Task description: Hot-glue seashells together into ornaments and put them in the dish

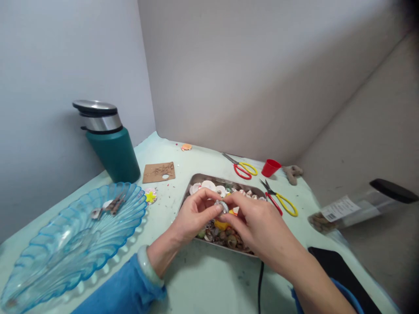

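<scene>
Between the fingertips of my left hand and my right hand is a small grey-white shell-like piece; its exact kind is hard to make out. Both hands pinch it, thumbs and forefingers closed around it. They are above a metal tray filled with seashells. White shells lie along its far side, and darker brown ones near its front. Something yellow shows among them below my fingers. My hands hide the middle of the tray.
At left are a blue scalloped glass dish with small brown pieces and a teal bottle. Cardboard lies behind the dish. To the right are two scissors, a red cup and a leaning clear jar with a black lid.
</scene>
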`<state>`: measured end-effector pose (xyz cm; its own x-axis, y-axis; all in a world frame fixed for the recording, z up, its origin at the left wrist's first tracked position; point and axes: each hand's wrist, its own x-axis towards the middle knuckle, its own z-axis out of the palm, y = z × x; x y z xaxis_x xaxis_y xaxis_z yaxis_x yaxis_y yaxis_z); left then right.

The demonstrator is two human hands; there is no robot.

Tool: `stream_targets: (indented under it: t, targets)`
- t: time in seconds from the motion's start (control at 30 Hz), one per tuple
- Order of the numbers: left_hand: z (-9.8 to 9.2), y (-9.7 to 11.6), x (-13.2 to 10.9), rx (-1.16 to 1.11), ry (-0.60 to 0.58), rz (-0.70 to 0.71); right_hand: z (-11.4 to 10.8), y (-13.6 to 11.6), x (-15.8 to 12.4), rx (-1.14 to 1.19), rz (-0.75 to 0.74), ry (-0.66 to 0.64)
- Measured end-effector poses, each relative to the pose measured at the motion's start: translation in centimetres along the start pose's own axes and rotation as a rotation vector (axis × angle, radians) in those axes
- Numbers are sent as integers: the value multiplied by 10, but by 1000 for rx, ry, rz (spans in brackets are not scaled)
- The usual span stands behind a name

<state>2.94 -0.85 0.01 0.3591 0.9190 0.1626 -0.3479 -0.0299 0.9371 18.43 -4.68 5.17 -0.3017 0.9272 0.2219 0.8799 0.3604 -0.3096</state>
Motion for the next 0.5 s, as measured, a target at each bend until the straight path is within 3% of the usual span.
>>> stream_targets:
  t: [0.5]
  targets:
    - [-2, -3, 0, -18, -12, -52, 4, -2, 2, -49, 14, -1]
